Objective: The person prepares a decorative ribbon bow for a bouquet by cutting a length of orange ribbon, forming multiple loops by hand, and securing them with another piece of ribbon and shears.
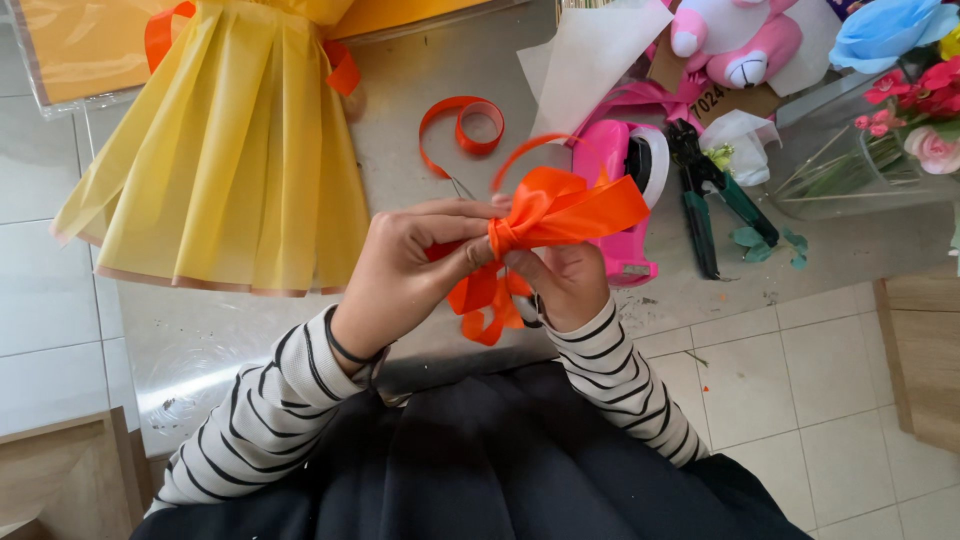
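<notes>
Both hands meet above the edge of a grey table (440, 80) and work on an orange ribbon bow (560, 212). The left hand (405, 265) pinches the middle knot of the bow between thumb and fingers, so its grip is closed on the ribbon. The right hand (565, 280) is under the bow and grasps the same knot from the other side; the loose ends of the ribbon hang down between the two wrists. The loops of the bow spread to the right, in front of a pink tape dispenser (630, 190) that stands on the table. Behind the hands lies a roll of orange ribbon (478, 125), with one strip curling away from it. To the left a yellow pleated paper (230, 170) lies on the table and hangs over its edge. To the right of the dispenser lie green pliers (705, 200), and further right are artificial flowers (915, 110). A pink plush toy (735, 40) is at the top.
</notes>
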